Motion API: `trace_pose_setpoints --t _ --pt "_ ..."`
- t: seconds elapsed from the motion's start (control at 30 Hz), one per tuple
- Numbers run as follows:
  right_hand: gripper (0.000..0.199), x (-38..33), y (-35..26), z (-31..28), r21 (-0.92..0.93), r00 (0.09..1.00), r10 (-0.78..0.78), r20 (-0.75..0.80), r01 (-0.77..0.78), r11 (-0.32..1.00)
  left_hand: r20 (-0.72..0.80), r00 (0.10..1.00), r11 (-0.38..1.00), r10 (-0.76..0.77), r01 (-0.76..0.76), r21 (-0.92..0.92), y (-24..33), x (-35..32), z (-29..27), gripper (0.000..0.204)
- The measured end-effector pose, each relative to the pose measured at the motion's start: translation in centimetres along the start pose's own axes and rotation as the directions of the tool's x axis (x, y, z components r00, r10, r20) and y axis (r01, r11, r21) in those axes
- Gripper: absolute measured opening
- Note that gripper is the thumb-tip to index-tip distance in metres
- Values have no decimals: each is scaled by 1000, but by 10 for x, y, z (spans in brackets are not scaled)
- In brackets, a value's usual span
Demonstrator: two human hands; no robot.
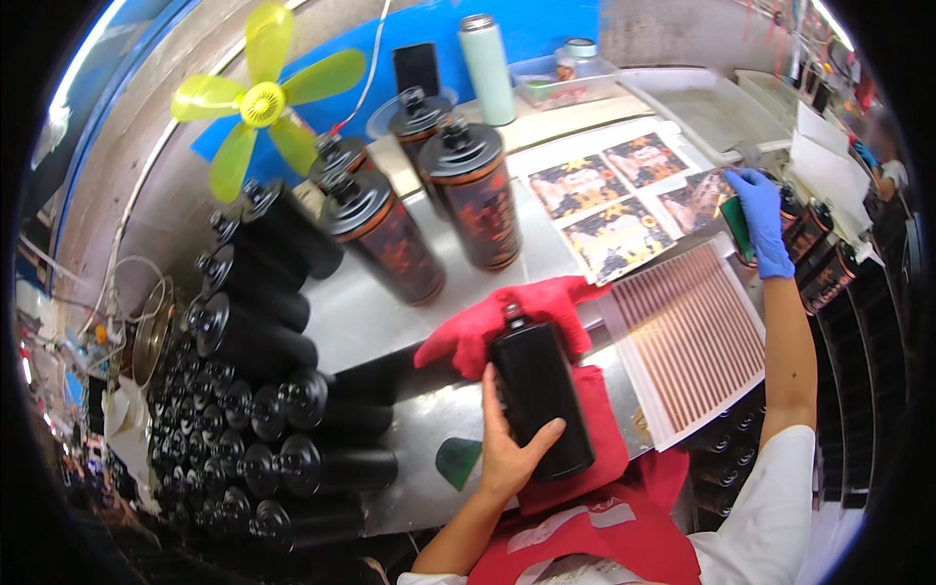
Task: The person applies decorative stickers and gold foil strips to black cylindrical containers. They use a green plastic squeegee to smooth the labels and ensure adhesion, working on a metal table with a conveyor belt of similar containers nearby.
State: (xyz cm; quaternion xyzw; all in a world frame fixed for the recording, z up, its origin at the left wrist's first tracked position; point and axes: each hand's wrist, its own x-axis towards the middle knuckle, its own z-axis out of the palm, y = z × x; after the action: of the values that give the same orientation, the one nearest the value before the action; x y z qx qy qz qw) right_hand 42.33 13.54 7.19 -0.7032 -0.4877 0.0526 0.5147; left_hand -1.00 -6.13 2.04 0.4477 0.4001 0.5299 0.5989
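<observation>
My left hand (514, 448) is wrapped round a plain black bottle (543, 395) with a narrow neck, lying tilted on a red cloth (604, 414) in front of me. My right hand (760, 214), in a blue glove, reaches out to the far right. It grips a flat dark-green scraper (737, 231). Its fingertips are at the corner of a dark printed decal (694, 203) on the sheet of colourful decals (614, 234); whether they pinch it I cannot tell. A second green scraper (458, 461) lies on the metal table left of the black bottle.
Several decorated bottles (475, 200) stand at the back, near a yellow-green fan (261, 104) and a pale green flask (486, 73). Plain black bottles (258, 331) are stacked along the left. A striped sheet (687, 341) lies right of the cloth. More decorated bottles (829, 278) are at the right.
</observation>
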Motion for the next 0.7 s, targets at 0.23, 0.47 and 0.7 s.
trace_pose_setpoints --t 0.23,0.47,0.7 --pt "21 32 94 -28 118 982 182 46 -186 975 -15 1000 998 -15 15 53 -3 1 4 99" --pt "26 40 65 -36 -417 990 -141 -10 124 900 -53 999 997 -6 9 72 2 0 7 103" --pt "28 114 37 -76 -441 974 -215 -76 160 883 -60 998 983 9 2 185 -2 -2 5 98"
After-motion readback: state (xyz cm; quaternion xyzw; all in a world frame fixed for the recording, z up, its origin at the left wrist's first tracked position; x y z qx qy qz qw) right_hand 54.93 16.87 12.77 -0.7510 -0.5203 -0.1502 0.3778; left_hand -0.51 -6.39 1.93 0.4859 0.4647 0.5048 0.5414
